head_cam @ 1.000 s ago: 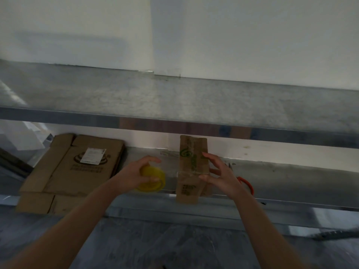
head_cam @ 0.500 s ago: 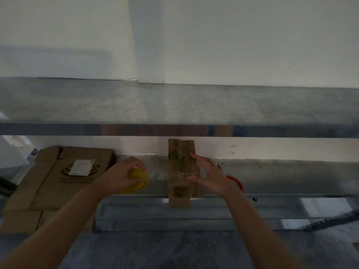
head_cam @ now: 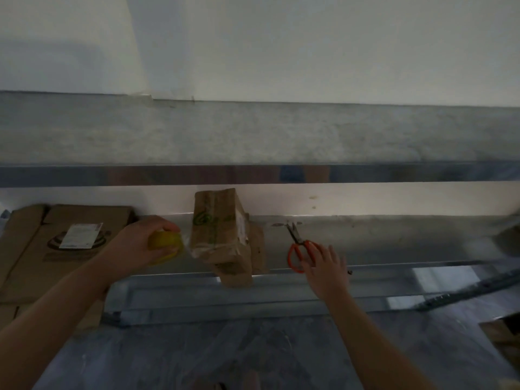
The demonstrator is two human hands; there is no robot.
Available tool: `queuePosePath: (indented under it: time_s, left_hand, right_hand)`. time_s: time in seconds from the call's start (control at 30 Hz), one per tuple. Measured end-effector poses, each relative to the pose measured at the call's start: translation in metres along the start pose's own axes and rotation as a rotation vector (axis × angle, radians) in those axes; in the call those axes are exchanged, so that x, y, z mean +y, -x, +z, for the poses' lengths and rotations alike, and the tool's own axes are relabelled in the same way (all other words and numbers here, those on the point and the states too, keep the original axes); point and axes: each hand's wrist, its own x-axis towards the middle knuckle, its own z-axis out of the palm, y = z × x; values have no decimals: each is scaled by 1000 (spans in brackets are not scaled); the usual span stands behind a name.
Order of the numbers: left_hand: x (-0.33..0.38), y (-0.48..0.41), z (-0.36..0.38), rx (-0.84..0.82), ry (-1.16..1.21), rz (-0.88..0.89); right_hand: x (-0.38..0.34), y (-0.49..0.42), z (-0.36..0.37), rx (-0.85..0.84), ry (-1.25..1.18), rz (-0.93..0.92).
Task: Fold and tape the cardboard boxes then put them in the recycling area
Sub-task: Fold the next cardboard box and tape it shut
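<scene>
Folded cardboard box (head_cam: 222,235) is lying on the lower shelf (head_cam: 394,240), between the two hands. Its long axis is running from the wall toward the person, skewed slightly right, and its near end is overhanging the shelf's front edge. A green logo is showing on top; the writing is unreadable. Clear tape is stretching from its left side to the yellow tape roll (head_cam: 164,246).

Left hand (head_cam: 135,246) is gripping that roll, fingers curled over it, just left of the box. Right hand (head_cam: 327,270) is reaching with fingers spread and holding nothing, fingertips at the orange handles of the scissors (head_cam: 299,249), whose blades are pointing toward the wall.

Bare shelf is extending right of the right hand. Flattened boxes (head_cam: 70,249) are lying left of the left hand, bearing a white label (head_cam: 81,235), illegible. Upper shelf (head_cam: 253,133) is overhanging everything.
</scene>
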Motion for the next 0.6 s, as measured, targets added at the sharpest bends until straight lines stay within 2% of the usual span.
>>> queuePosePath:
  time_s: [0.17, 0.27, 0.43, 0.5, 0.6]
  left_hand:
    - [-3, 10, 7, 8, 24, -70]
    - [-5, 12, 11, 31, 44, -86]
    - [-11, 15, 16, 46, 53, -118]
    - [-14, 17, 17, 27, 55, -126]
    - [-23, 17, 14, 4, 57, -108]
  right_hand:
    - [-19, -11, 15, 34, -242, 195]
    - [-19, -24, 15, 33, -121, 306]
    - [-28, -34, 11, -41, 106, 280]
    - [-31, -31, 10, -49, 81, 284]
    - [-37, -11, 0, -25, -95, 292]
